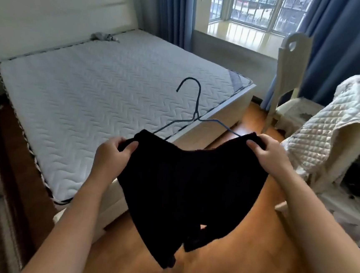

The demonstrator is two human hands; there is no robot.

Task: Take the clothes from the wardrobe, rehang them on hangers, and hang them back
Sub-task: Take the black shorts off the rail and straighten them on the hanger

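A black knitted garment (183, 184) hangs in front of me over the wooden floor. A thin dark wire hanger (195, 113) sticks out of its top, hook upward, with both arms running down into the fabric. My left hand (113, 152) pinches the garment's left upper corner. My right hand (267, 152) grips the right upper corner, where the hanger's arm enters the cloth. The hanger's lower ends are hidden inside the garment. The wardrobe is out of view.
A bed with a bare white quilted mattress (105, 86) fills the left and centre. A cream chair (288, 80) stands by the window at the right, and a quilted cream cover (328, 127) is draped over furniture beside it. Blue curtains (344, 41) hang behind.
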